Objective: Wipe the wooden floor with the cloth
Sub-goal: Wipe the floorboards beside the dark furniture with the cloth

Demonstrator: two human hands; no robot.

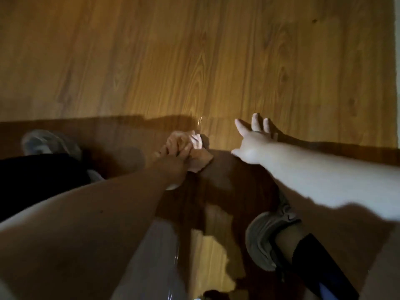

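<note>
1. The wooden floor (194, 61) filled the view: orange-brown boards with clear grain, brightly lit in the upper half and darkened by the person's shadow in the lower half.
2. The left hand (177, 148) reached forward from the lower left on a bare forearm. Its fingers were curled round a bunched cloth (200, 162), which it gripped from above.
3. The cloth, pale tan and crumpled, lay at the middle of the view, at the edge of the shadow. Folds stuck out past the hand toward the right. It appeared to rest on the boards under the hand.
4. The right hand (252, 144) came in from the right edge, palm down, with its fingers (255, 122) straight and spread apart. It held nothing. Whether it touched the floor cannot be told; its shadow lay just beside it.
5. The two hands were near each other but apart, the cloth's folds lying between them.
6. A grey shoe (49, 141) stood at the left, blurred, above a dark trouser leg (32, 174).
7. A second grey shoe (264, 237) stood at the lower right, below the right forearm.
8. A pale strip (397, 61) ran down the right edge of the view beside the boards.
</note>
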